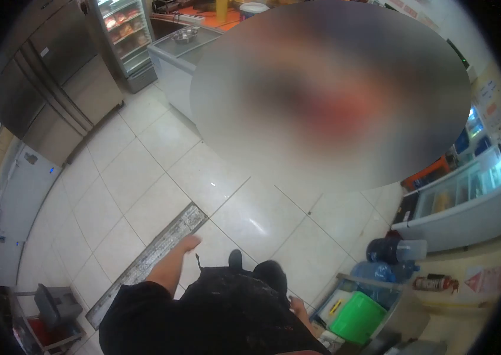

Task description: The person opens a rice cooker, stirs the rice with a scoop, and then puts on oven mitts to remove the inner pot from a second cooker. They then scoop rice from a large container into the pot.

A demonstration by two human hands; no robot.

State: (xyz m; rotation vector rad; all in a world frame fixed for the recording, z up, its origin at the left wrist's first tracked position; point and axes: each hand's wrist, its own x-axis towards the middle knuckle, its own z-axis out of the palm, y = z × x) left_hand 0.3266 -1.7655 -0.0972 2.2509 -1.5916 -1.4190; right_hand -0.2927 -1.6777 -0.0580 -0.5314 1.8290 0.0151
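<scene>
My left hand (189, 243) hangs low over the tiled floor, beside the end of a metal floor drain (150, 260). Its fingers are small and blurred, and nothing can be made out in them. At my other side, my right hand (299, 306) is partly hidden next to my dark apron (233, 302); its fingers are unclear. Near it stands a low unit with a green container (357, 318). Two dark shoes (271, 273) show on the tiles below me.
Steel fridge doors (64, 53) stand at the upper left, a chest freezer (173, 65) at the top. To the right are a display freezer (458, 198), blue water bottles (375, 275) and a fire extinguisher (434, 283). A large blurred oval hides the upper middle.
</scene>
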